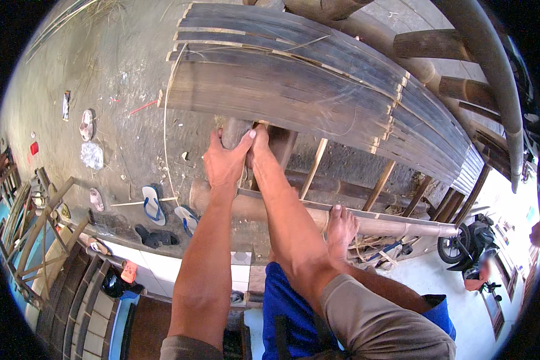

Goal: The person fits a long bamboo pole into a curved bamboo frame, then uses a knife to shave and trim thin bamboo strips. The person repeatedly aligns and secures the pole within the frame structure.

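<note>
Daylit; blown-out glare far R, ctr dimmer; fisheye bend, blk rim.

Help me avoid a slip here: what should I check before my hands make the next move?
1. Left hand gripping the bamboo piece: ok, wrapped around its sides.
2. Right hand gripping: cannot tell, partly hidden.
3. Foot protected: not ok, bare.
4. Floor uncluttered: not ok, a blue-strapped flip-flop lies there.
5. Slatted panel's underside sound: cannot tell, out of sight.
</note>
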`<state>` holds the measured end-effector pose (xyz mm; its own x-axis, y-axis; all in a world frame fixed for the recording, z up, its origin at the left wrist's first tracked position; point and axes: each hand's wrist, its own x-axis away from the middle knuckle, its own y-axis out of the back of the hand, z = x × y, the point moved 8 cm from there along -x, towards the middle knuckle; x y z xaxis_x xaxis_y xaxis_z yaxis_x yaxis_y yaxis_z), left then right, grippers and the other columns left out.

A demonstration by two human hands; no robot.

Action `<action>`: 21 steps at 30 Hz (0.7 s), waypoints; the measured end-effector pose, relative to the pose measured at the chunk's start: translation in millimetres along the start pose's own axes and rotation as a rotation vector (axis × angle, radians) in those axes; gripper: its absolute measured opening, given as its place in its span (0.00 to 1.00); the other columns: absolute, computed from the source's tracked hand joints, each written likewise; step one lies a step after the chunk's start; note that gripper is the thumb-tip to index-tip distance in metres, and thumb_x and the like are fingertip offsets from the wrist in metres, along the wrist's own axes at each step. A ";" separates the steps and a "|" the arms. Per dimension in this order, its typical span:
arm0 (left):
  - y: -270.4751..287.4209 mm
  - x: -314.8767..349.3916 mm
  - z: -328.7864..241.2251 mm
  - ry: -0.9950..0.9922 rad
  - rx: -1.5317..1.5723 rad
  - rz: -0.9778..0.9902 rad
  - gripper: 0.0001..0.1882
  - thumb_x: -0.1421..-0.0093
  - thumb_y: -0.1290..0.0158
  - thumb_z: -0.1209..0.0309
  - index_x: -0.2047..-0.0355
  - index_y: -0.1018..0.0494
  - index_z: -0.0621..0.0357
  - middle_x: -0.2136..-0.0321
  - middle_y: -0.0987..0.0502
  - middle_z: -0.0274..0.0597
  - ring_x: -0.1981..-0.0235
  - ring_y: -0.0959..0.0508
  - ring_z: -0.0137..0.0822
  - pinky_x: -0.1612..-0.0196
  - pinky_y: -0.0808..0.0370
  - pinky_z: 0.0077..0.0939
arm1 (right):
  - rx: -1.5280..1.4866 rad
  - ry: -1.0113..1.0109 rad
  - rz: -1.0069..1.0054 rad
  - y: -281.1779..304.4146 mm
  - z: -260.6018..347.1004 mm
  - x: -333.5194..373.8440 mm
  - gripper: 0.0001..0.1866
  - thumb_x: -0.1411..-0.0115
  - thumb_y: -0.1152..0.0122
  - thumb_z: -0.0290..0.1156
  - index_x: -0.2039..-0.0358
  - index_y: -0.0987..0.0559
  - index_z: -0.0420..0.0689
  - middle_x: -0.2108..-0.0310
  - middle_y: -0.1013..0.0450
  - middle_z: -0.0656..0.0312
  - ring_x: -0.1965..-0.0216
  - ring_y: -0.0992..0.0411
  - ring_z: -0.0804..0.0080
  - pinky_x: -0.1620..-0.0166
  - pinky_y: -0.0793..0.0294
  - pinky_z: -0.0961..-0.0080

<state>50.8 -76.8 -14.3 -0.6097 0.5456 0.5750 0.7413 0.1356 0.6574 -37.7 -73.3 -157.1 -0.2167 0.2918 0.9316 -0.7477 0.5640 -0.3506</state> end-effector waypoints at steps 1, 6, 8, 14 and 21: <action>0.1 -0.7 -2.0 -0.012 -0.010 0.003 0.51 0.54 0.33 0.39 0.44 0.29 0.72 0.57 0.19 0.68 0.52 0.18 0.58 0.47 0.25 0.45 | -0.004 0.000 -0.006 0.0 1.9 1.0 0.38 0.31 0.68 0.59 0.47 0.25 0.36 0.53 0.23 0.44 0.52 0.24 0.47 0.43 0.26 0.47; -1.5 -1.5 0.8 -0.021 -0.017 0.030 0.54 0.52 0.34 0.38 0.43 0.32 0.80 0.54 0.21 0.73 0.48 0.21 0.59 0.44 0.27 0.43 | -0.017 0.004 -0.041 1.0 6.0 2.9 0.36 0.30 0.69 0.56 0.47 0.26 0.36 0.53 0.23 0.44 0.51 0.24 0.47 0.42 0.26 0.47; 0.2 -3.7 3.8 -0.041 -0.054 -0.012 0.51 0.52 0.34 0.39 0.45 0.29 0.79 0.56 0.20 0.71 0.50 0.19 0.58 0.45 0.26 0.43 | -0.013 0.013 -0.050 2.0 4.2 1.7 0.35 0.30 0.70 0.55 0.46 0.27 0.36 0.53 0.24 0.45 0.51 0.24 0.47 0.42 0.27 0.47; -8.5 -9.5 18.6 -0.008 -0.002 0.050 0.43 0.52 0.31 0.43 0.52 0.25 0.73 0.61 0.17 0.63 0.57 0.16 0.52 0.51 0.23 0.41 | -0.010 0.059 -0.057 -0.2 11.0 9.9 0.32 0.30 0.71 0.51 0.46 0.28 0.36 0.52 0.24 0.45 0.50 0.25 0.46 0.41 0.27 0.47; -2.8 -4.8 11.1 -0.017 0.029 0.012 0.48 0.55 0.34 0.36 0.46 0.26 0.63 0.60 0.18 0.67 0.54 0.18 0.61 0.49 0.24 0.48 | 0.333 0.048 -0.240 -8.5 28.4 44.1 0.30 0.29 0.68 0.51 0.45 0.28 0.40 0.48 0.27 0.46 0.48 0.27 0.50 0.42 0.29 0.49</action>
<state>54.7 -70.6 -24.3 -0.5961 0.5611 0.5744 0.7566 0.1529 0.6358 -58.7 -87.2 -110.3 0.0119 0.2224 0.9749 -0.9373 0.3422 -0.0666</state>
